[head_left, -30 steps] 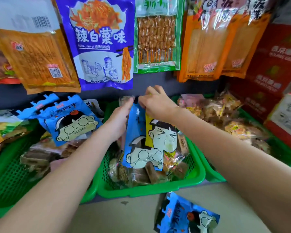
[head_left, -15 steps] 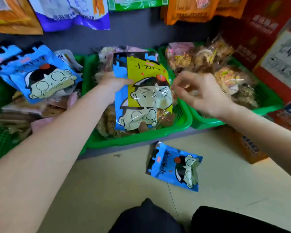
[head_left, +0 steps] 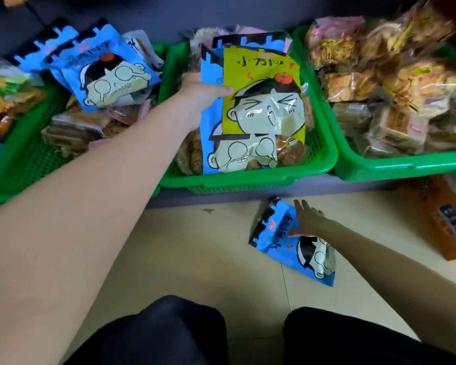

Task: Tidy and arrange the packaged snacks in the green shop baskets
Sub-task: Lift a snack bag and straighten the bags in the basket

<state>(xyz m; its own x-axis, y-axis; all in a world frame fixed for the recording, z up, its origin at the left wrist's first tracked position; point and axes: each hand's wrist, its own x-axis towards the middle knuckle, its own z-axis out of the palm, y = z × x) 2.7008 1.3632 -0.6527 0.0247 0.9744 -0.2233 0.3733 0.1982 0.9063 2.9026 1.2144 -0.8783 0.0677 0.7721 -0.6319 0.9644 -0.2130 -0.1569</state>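
My left hand [head_left: 203,94] pinches the upright yellow packet [head_left: 263,101] in the middle green basket [head_left: 248,177] while my right hand [head_left: 309,221], fingers spread, presses the blue packet [head_left: 282,243] on the floor [head_left: 195,246] just below that basket's front edge; it looks light, crinkly and slippery, so I'd grip its sealed top edge.

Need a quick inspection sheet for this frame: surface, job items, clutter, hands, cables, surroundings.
Surface: beige floor, with a small dark mark near the shelf edge.
Job's things: three green baskets; middle basket holds a yellow packet over a blue packet; left basket holds blue cartoon packets; right basket is piled with clear-wrapped snacks.
Clutter: fallen blue packet on the floor; orange carton at right.
Hands: left hand grips the standing packets' edge; right hand rests spread on the fallen packet.
Cables: nothing seen.
Surroundings: dark back wall; the person's dark-clothed knees below.
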